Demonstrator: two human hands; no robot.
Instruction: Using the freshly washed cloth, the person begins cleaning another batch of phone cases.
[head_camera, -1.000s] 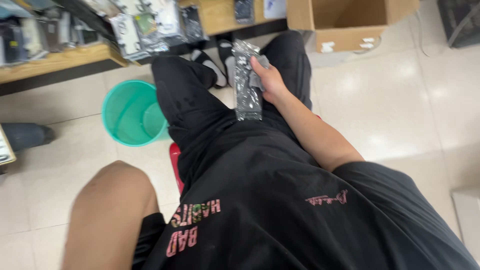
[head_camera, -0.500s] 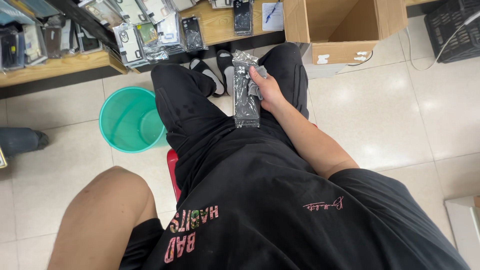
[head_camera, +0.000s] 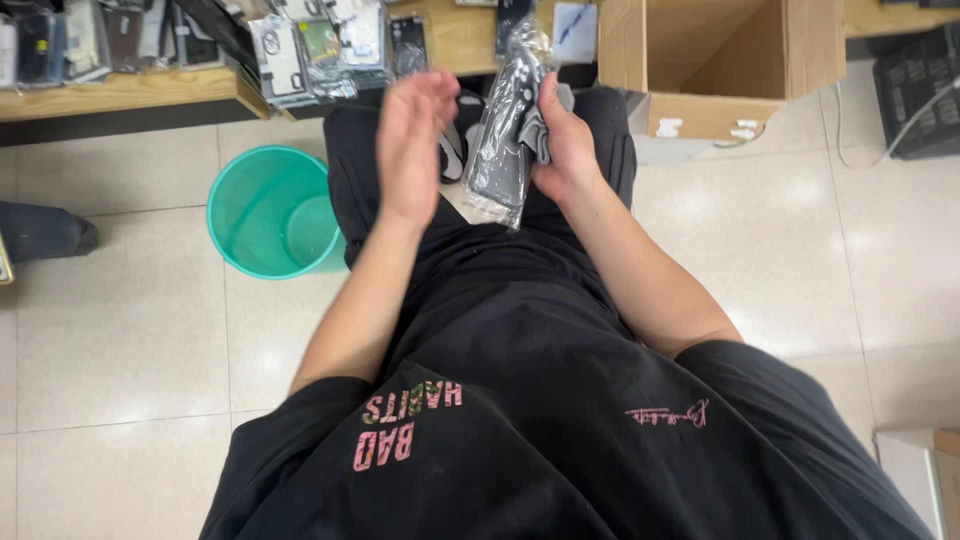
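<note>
My right hand grips a dark, flat item sealed in a clear plastic bag, held upright above my lap. Just to the left of the bag, my left hand is raised with its fingers together and palm facing the bag, a small gap between them. It holds nothing. Both forearms reach forward over my black shirt and black trousers.
A teal plastic bucket stands on the tiled floor to the left of my knees. An open cardboard box sits ahead on the right. A wooden shelf with several bagged items runs along the top left.
My left arm has come up from beside my body and now hovers next to the bag. My right hand has lifted the bag higher and slightly forward.
</note>
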